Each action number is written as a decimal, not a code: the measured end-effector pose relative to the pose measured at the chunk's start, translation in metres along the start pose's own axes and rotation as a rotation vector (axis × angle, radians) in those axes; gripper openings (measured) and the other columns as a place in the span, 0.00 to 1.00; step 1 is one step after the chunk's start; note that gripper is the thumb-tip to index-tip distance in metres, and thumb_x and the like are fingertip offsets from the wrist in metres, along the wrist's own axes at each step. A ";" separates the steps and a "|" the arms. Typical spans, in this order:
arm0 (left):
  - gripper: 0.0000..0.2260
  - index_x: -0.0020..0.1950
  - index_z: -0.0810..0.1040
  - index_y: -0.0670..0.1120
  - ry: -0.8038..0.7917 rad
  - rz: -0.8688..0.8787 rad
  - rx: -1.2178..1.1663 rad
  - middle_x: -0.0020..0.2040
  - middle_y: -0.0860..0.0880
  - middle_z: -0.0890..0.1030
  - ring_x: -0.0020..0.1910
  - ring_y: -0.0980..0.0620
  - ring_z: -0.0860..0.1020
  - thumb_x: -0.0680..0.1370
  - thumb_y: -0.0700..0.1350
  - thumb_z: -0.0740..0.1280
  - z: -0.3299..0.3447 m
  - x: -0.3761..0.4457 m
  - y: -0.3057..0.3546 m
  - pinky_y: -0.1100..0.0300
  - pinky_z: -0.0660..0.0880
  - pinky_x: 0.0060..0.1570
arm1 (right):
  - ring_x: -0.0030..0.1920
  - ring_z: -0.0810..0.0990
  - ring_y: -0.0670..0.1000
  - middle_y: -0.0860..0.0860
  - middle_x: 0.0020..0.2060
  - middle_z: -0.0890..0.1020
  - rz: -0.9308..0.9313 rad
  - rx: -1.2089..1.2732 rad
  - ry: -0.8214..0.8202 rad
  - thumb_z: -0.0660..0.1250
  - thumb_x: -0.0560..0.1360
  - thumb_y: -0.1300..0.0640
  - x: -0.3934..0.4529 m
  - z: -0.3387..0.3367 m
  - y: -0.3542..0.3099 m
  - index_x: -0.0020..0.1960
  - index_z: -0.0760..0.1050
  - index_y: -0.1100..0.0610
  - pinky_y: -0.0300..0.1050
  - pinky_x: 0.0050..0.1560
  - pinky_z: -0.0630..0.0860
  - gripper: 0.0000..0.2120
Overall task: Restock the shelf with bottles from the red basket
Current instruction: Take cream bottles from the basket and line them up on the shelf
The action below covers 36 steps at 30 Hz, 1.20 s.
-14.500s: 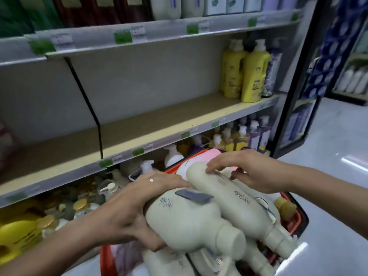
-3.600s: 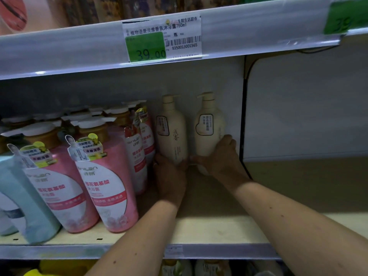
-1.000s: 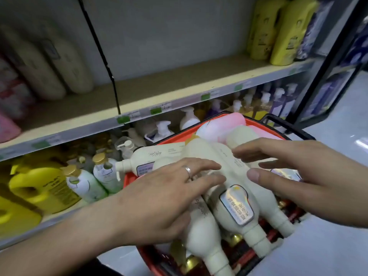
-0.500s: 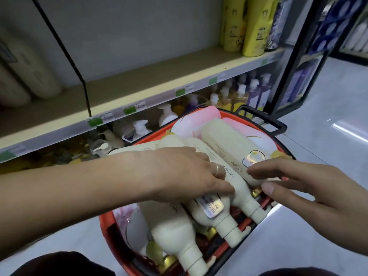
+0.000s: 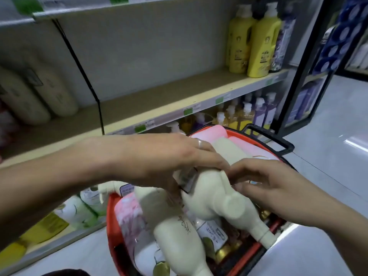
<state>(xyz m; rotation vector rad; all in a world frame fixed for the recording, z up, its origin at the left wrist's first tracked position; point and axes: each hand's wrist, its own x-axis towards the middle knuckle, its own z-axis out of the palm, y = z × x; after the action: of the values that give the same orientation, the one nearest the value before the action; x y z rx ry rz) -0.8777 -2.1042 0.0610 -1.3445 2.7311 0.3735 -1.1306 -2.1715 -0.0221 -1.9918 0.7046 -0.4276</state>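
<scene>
The red basket (image 5: 110, 220) sits low in front of me, packed with cream bottles and pink packs. My left hand (image 5: 159, 158) grips the body of a cream bottle (image 5: 217, 196) and lifts it, cap end toward me. My right hand (image 5: 274, 188) touches the same bottle from the right, fingers curled at its shoulder. Another cream bottle (image 5: 175, 232) lies underneath in the basket. Two cream bottles (image 5: 39, 92) stand on the middle shelf (image 5: 159, 100) at the far left.
Yellow bottles (image 5: 256, 40) stand at the right end of the middle shelf. A black wire divider (image 5: 85, 76) splits that shelf. Pump bottles (image 5: 247, 114) fill the lower shelf behind the basket. A dark display frame (image 5: 302, 66) stands to the right beside grey floor.
My left hand has closed on a cream bottle and raised it out of the pile. My right hand has moved in to touch it. The view tilted upward.
</scene>
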 end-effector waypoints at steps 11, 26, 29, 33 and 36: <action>0.42 0.74 0.70 0.45 0.530 -0.122 -1.041 0.69 0.38 0.77 0.67 0.38 0.77 0.64 0.37 0.84 -0.015 -0.099 -0.075 0.41 0.76 0.63 | 0.75 0.69 0.61 0.57 0.75 0.70 -0.076 0.567 -0.703 0.69 0.70 0.77 0.103 0.033 -0.049 0.80 0.62 0.53 0.68 0.73 0.66 0.43; 0.26 0.79 0.68 0.48 0.935 -0.143 -1.654 0.78 0.33 0.64 0.74 0.33 0.66 0.82 0.50 0.69 0.055 -0.145 -0.111 0.37 0.73 0.67 | 0.50 0.87 0.55 0.49 0.50 0.86 0.027 0.639 -0.195 0.90 0.50 0.56 0.172 0.136 -0.091 0.61 0.75 0.44 0.58 0.45 0.85 0.44; 0.27 0.77 0.70 0.48 1.055 -0.294 -1.566 0.73 0.41 0.76 0.72 0.38 0.75 0.80 0.53 0.72 0.063 -0.150 -0.103 0.41 0.75 0.67 | 0.47 0.88 0.53 0.45 0.46 0.86 0.005 0.584 -0.141 0.90 0.51 0.57 0.189 0.157 -0.101 0.61 0.73 0.46 0.57 0.42 0.85 0.43; 0.27 0.71 0.73 0.48 1.291 -0.508 -1.396 0.63 0.46 0.84 0.62 0.44 0.83 0.75 0.51 0.78 0.073 -0.157 -0.105 0.45 0.81 0.61 | 0.43 0.88 0.52 0.43 0.43 0.85 -0.028 0.454 -0.065 0.87 0.52 0.57 0.213 0.193 -0.113 0.58 0.70 0.44 0.57 0.37 0.85 0.41; 0.23 0.68 0.75 0.44 1.358 -0.557 -1.399 0.61 0.44 0.85 0.60 0.42 0.84 0.76 0.47 0.77 0.075 -0.183 -0.124 0.46 0.83 0.56 | 0.45 0.87 0.49 0.44 0.47 0.84 -0.026 0.385 -0.054 0.88 0.50 0.48 0.232 0.217 -0.122 0.59 0.68 0.44 0.54 0.39 0.86 0.44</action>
<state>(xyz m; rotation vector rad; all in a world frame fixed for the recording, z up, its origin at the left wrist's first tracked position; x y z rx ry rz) -0.6706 -2.0174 -0.0024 -3.5861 2.1521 2.2158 -0.7930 -2.1261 -0.0197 -1.6438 0.5182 -0.4832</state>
